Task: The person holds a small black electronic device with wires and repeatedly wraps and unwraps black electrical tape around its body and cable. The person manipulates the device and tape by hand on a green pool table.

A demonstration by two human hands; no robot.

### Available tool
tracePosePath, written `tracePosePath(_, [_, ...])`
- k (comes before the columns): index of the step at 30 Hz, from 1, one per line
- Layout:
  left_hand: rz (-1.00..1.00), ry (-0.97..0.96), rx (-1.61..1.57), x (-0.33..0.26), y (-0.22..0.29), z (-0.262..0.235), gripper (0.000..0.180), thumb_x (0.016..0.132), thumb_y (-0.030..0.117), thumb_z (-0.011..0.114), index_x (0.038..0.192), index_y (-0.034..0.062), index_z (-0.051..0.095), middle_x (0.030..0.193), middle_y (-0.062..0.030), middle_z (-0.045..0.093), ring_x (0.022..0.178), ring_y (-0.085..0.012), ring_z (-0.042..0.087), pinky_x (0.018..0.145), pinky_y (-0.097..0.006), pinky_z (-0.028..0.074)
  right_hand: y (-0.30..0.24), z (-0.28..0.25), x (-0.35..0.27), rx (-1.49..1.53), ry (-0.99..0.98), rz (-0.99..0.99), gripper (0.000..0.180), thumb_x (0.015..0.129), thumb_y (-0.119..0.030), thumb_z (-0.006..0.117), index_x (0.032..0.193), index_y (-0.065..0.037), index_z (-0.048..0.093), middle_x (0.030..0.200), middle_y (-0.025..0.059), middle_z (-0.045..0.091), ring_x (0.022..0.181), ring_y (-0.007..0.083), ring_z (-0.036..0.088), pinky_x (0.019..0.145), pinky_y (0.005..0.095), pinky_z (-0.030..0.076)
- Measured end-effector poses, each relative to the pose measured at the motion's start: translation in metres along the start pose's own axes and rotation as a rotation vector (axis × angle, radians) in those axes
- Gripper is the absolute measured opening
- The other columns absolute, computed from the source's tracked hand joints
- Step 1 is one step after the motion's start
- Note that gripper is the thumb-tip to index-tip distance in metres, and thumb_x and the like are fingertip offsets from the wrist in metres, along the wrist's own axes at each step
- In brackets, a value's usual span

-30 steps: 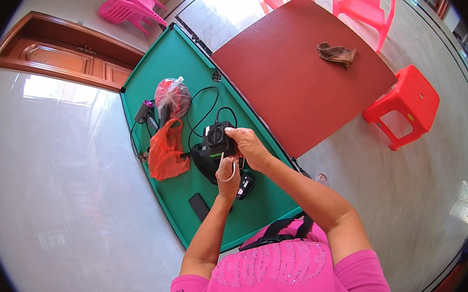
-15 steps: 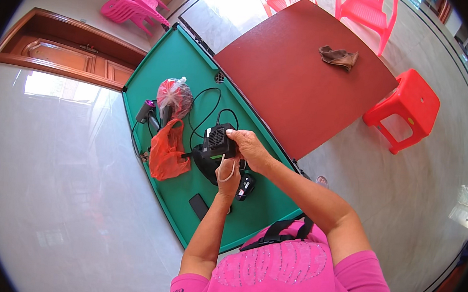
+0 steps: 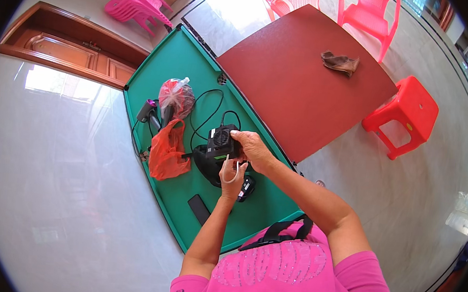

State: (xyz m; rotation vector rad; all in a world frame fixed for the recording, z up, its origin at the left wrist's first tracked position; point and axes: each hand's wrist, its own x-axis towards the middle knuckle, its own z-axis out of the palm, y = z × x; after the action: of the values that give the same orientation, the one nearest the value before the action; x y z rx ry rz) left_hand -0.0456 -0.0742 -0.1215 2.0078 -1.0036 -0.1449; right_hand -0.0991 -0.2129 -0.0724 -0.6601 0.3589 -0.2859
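Note:
A black charger [image 3: 221,140], box-shaped with a round vent grille and a cord, is held up over the green pool table [image 3: 158,61]. My right hand [image 3: 250,149] grips its right side, thumb on the upper face. Below its lower edge is my left hand [image 3: 232,180], fingers bent up against the box and partly hidden by it; a pale bangle circles the wrist. Under and beside the hands lie a black cloth-like item [image 3: 204,165] and a small black block [image 3: 246,189], perhaps a battery pack. Nearer to me rests a flat black rectangular object [image 3: 199,208].
Left of the charger lie an orange plastic bag [image 3: 167,154], a clear bag with red contents [image 3: 177,97] and a hair dryer [image 3: 147,110]. A dark red board [image 3: 301,79] adjoins the table, carrying a brown cloth [image 3: 339,63]. A red stool [image 3: 406,116] stands at right.
The charger and both hands have shifted slightly. My left hand's fingers show a little more below the box; my right hand keeps its grip.

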Motion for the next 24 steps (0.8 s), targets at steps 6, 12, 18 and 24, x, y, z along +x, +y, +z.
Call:
tracePosePath(6, [0.01,0.036,0.139,0.004,-0.006,0.008,0.011,0.082,0.011,0.063,0.087,0.0018,0.061,0.076,-0.0154,0.059,0.07,-0.0321,0.058,0.064,-0.04,0.047,-0.001,0.001,-0.001,0.009,0.035,-0.011,0.027,0.092,-0.029,0.052,0.078,-0.007,0.057,0.065,0.0008,0.058,0.051,0.0072,0.051,0.044,0.0212,0.041])
tracePosePath(12, [0.028,0.029,0.188,0.006,-0.013,0.013,0.009,0.08,0.008,0.056,0.084,0.0027,0.062,0.076,-0.0154,0.061,0.073,-0.0326,0.059,0.066,-0.041,0.048,-0.006,0.004,-0.006,0.022,0.057,-0.013,0.028,0.092,-0.03,0.051,0.078,-0.007,0.058,0.064,0.001,0.057,0.049,0.0066,0.05,0.043,0.0206,0.039])
tracePosePath(18, [0.058,0.007,0.213,0.008,-0.013,0.012,0.011,0.08,0.011,0.055,0.078,0.0027,0.062,0.071,-0.0156,0.06,0.069,-0.0334,0.059,0.062,-0.042,0.048,0.0,-0.002,-0.001,0.02,0.027,-0.01,0.027,0.092,-0.03,0.051,0.08,-0.006,0.057,0.064,0.0003,0.057,0.048,0.0059,0.048,0.042,0.02,0.037])
tracePosePath(24, [0.038,-0.012,0.183,0.009,-0.008,0.007,0.011,0.08,0.011,0.057,0.077,0.0016,0.063,0.071,-0.0169,0.061,0.068,-0.0344,0.06,0.06,-0.041,0.047,-0.003,0.001,-0.003,0.034,0.019,0.003,0.026,0.092,-0.029,0.051,0.08,-0.007,0.058,0.066,-0.0022,0.055,0.051,0.0041,0.047,0.044,0.0191,0.037])
